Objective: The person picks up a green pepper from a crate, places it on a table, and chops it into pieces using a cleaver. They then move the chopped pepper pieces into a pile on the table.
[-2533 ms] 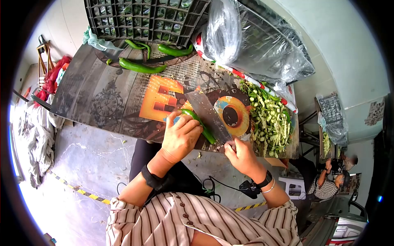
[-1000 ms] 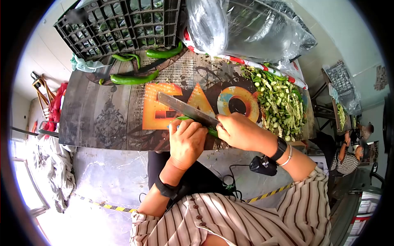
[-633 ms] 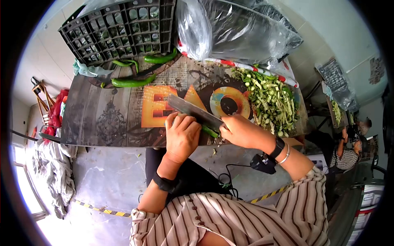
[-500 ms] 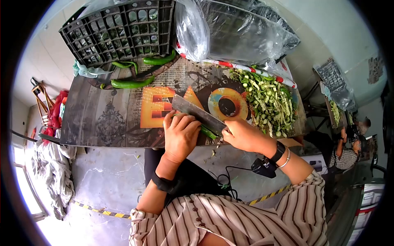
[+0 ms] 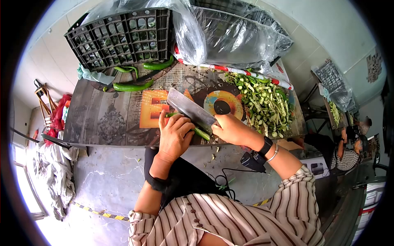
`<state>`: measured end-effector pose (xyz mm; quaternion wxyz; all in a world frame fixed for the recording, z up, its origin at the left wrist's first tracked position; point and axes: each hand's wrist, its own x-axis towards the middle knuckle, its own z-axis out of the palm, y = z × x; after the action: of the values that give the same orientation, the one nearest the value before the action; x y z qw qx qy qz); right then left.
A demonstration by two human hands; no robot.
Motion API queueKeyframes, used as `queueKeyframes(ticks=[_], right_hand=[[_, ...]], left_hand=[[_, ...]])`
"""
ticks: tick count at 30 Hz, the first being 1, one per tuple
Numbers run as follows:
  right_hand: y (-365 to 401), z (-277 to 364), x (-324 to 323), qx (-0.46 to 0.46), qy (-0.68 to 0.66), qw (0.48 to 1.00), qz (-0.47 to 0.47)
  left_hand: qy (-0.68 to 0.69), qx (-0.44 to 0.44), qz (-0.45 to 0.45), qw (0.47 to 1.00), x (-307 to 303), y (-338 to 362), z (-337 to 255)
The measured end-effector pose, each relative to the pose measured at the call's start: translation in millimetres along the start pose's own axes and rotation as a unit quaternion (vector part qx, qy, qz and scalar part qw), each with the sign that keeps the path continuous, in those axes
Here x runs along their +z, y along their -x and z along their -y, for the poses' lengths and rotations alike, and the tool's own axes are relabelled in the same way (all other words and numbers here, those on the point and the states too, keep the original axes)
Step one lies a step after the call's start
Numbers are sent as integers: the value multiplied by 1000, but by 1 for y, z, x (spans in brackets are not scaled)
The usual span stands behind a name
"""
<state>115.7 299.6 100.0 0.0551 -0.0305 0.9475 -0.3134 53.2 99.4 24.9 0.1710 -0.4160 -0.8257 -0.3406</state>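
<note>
My right hand (image 5: 232, 129) is wrapped round the handle of a cleaver (image 5: 188, 107), whose broad blade points up and to the left over the table. Under the curled fingers of my left hand (image 5: 175, 136), a long green chili pepper (image 5: 202, 133) is held down near the table's front edge. The blade lies right along the pepper, just beyond my left fingertips. Most of the pepper is hidden by that hand; its right end shows, with a paler strip. To the right of my hands is a heap of sliced green peppers (image 5: 266, 104).
Whole green peppers (image 5: 133, 86) lie at the back left by a black plastic crate (image 5: 119, 39). Clear plastic covers another crate (image 5: 234, 39). The table (image 5: 94, 119) has its edge close to my body. Another person (image 5: 344, 158) is at far right.
The cleaver and both hands have shifted slightly left in view, and the blade is tilted a little more steeply. The pepper's right end shows more pale flesh.
</note>
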Motion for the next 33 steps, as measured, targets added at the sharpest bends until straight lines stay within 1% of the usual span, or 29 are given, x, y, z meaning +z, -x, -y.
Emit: queueKeyframes(ticks=[2,5,7,9,11,13,15,16,17,18,19,21,22,23,24,25,27,29,31,33], right_hand=[[1,-2,1,-6,-3,1000,-15],[4,2,0,3,2,1000,-1],[7,12,-6,27,-33,999,-14],[9,17,-10,25,-46,998,-19],[10,25,-12,72,-94,993,-21],[10,27,-12,80,-100,992,-23],[7,21,-8,69,-104,990,-67],[6,15,-6,69,-103,990,-65],[5,4,-4,49,-109,986,-113],[5,0,-5,29,-115,980,-160],[5,-4,-6,2,-133,975,-179],[17,3,-15,87,-246,952,-159],[21,2,-15,88,-244,952,-161],[25,1,-15,94,-272,943,-169],[30,0,-13,101,-301,932,-176],[34,-2,-11,102,-301,932,-175],[42,-9,-4,112,-360,908,-182],[45,-10,6,100,-371,905,-181],[46,-7,21,107,-442,863,-221],[45,-6,34,102,-449,857,-230]], left_hand=[[3,3,3,1000,0,1,1],[12,8,2,1000,3,1,3],[16,6,-8,1000,3,2,3],[19,7,-17,1000,3,1,2],[16,3,-20,1000,8,2,1],[12,3,-24,1000,11,-2,-2],[-28,-13,-46,998,14,-5,-7],[-44,-7,-58,997,17,-5,-9],[-43,-9,-59,997,19,-5,-11],[-44,-1,-52,998,21,-4,-14],[-45,7,-45,998,23,-4,-17],[-36,14,-47,998,22,-4,-18],[-14,6,-58,998,17,-5,-16],[9,-2,-69,998,10,-6,-14],[4,-21,-56,998,1,-6,-12],[5,-54,-37,998,-7,-5,-10],[-17,-87,-40,995,-14,-4,-2],[-30,-93,-41,994,-17,-5,4],[-22,-101,-5,995,-14,-4,8],[-23,-88,-11,996,-10,-3,6]])
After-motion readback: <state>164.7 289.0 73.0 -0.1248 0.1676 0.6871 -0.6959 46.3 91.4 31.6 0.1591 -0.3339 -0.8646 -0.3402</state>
